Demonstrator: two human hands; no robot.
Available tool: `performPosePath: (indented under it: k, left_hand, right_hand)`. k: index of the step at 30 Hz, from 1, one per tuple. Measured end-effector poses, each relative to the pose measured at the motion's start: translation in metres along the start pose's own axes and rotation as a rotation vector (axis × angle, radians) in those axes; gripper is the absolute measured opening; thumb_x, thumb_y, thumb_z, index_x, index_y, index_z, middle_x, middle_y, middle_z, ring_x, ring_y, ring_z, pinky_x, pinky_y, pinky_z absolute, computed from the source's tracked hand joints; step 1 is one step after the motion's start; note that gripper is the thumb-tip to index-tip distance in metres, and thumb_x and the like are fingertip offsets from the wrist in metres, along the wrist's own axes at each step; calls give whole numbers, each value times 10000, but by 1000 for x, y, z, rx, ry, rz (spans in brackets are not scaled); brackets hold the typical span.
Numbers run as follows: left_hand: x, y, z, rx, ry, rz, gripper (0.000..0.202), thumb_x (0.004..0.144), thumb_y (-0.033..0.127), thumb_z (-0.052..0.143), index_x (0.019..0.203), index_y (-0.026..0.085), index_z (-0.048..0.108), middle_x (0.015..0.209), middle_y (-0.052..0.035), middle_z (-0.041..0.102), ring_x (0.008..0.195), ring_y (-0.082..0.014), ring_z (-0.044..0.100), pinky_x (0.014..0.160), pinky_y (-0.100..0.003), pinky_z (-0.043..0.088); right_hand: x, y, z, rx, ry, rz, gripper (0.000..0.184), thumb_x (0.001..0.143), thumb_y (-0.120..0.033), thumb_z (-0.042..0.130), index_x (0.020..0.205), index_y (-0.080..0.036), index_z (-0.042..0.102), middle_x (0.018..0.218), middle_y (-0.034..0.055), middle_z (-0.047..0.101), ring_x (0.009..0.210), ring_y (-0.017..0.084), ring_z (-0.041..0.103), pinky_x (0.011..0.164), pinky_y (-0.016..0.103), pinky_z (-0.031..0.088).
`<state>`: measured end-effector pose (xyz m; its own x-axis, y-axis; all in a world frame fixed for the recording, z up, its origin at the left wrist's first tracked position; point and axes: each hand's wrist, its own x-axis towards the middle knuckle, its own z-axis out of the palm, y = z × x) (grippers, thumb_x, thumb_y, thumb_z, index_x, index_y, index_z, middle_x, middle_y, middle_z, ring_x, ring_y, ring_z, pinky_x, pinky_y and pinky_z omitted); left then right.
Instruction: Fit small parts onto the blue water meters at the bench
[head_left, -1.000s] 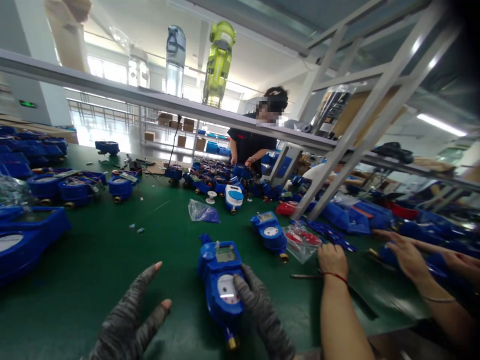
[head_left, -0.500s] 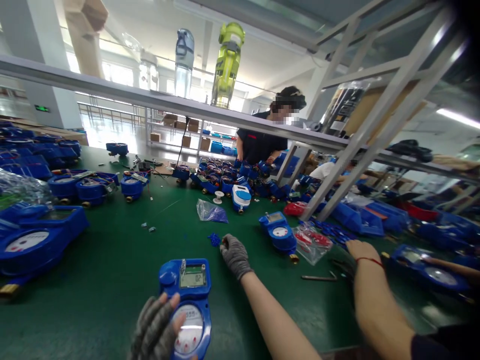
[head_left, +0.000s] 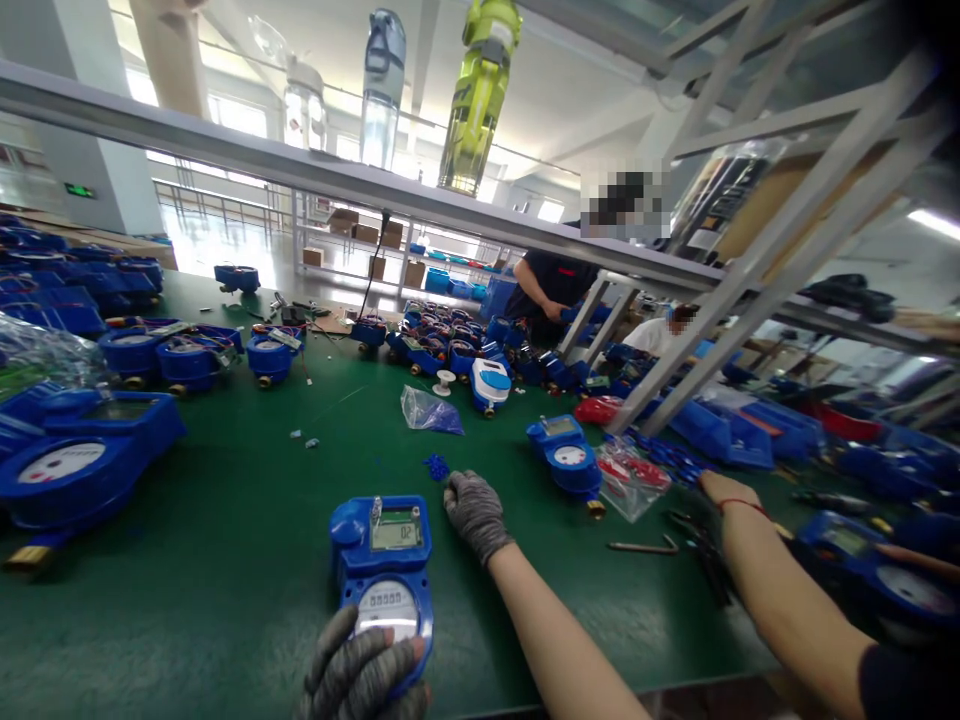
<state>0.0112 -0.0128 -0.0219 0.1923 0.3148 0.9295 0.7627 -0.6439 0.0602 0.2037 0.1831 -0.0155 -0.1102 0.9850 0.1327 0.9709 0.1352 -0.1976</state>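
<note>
A blue water meter (head_left: 384,570) with a small display and a round dial lies on the green table (head_left: 225,560) right in front of me. My left hand (head_left: 360,678), in a grey knit glove, grips its near end at the bottom edge of the view. My right hand (head_left: 472,512), also gloved, is stretched forward past the meter with fingers curled, its knuckles just short of a small cluster of loose blue parts (head_left: 436,466). Whether its fingertips pinch anything is hidden.
A neighbour's bare arm with a red wrist string (head_left: 739,512) reaches over tools at the right, beside a second blue meter (head_left: 568,458) and plastic bags (head_left: 628,480). More meters line the left (head_left: 67,465) and the far side. A metal rack (head_left: 420,205) carries bottles overhead.
The meter has been drawn closer to me and my left hand has taken hold of its near end. My right hand left the meter and reached forward to the loose blue parts.
</note>
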Motion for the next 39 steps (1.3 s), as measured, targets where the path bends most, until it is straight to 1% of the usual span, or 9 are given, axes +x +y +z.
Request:
performPosePath:
  k: [7, 12, 15, 18, 20, 23, 28, 34, 39]
  left_hand:
    - [27, -7, 9, -121, 60, -27, 189, 808, 89, 595, 870, 233, 701, 971, -4, 736, 982, -174, 641, 1140, -416, 354]
    - [27, -4, 9, -125, 58, -54, 165, 817, 103, 598, 856, 229, 697, 969, -6, 737, 986, -180, 642, 1143, -430, 344]
    - [25, -4, 9, -108, 49, -62, 171, 819, 108, 592, 866, 241, 690, 964, 1, 738, 980, -175, 646, 1142, -434, 346]
    - [25, -4, 8, -95, 32, -59, 184, 827, 124, 567, 870, 257, 687, 960, 10, 740, 966, -173, 651, 1133, -438, 359]
    - [24, -4, 8, -94, 32, -68, 186, 831, 129, 558, 866, 258, 687, 958, 8, 740, 971, -177, 651, 1127, -443, 367]
    - [24, -4, 6, -112, 28, -79, 172, 840, 138, 563, 877, 241, 696, 976, -10, 737, 996, -189, 642, 1130, -450, 358]
    - [26, -3, 4, -136, 1, -78, 165, 844, 121, 577, 900, 216, 700, 1005, -18, 732, 1021, -192, 630, 1135, -438, 349]
    - [26, -6, 3, -146, -8, -49, 180, 833, 114, 561, 891, 211, 701, 1003, -23, 731, 1016, -191, 630, 1133, -433, 354]
    - [24, -9, 4, -135, -25, -46, 189, 825, 123, 567, 894, 234, 703, 991, -7, 735, 994, -187, 637, 1131, -427, 356]
  right_hand:
    - [-5, 3, -2, 11, -24, -22, 235, 884, -273, 530, 1054, -207, 678, 1050, 110, 652, 949, 224, 606, 810, 301, 441]
    - [-3, -1, -10, 110, -21, -38, 170, 879, -204, 530, 936, -155, 682, 979, 114, 670, 919, 213, 613, 823, 297, 453]
    - [-24, -13, -30, 262, 15, -80, 177, 923, -226, 481, 948, -159, 643, 941, 72, 676, 868, 170, 623, 794, 258, 475]
    - [-60, -29, -59, 618, 48, -230, 132, 922, -263, 508, 911, -183, 612, 897, 30, 671, 826, 149, 620, 761, 244, 491]
    - [-81, -40, -76, 741, 23, -335, 97, 895, -236, 543, 858, -188, 619, 847, 17, 660, 793, 148, 610, 745, 253, 492]
    - [-95, -52, -89, 682, -7, -402, 91, 855, -169, 556, 826, -184, 641, 812, 17, 639, 764, 147, 588, 735, 266, 485]
    - [-89, -59, -90, 522, 4, -419, 103, 818, -114, 562, 795, -174, 642, 783, 19, 627, 741, 150, 567, 720, 273, 470]
    - [-91, -59, -94, 310, 49, -501, 104, 846, -148, 558, 849, -178, 657, 842, 45, 631, 805, 171, 575, 786, 297, 477]
    - [-94, -57, -94, 180, 20, -615, 134, 899, -185, 534, 958, -192, 654, 968, 61, 659, 879, 203, 568, 850, 342, 478]
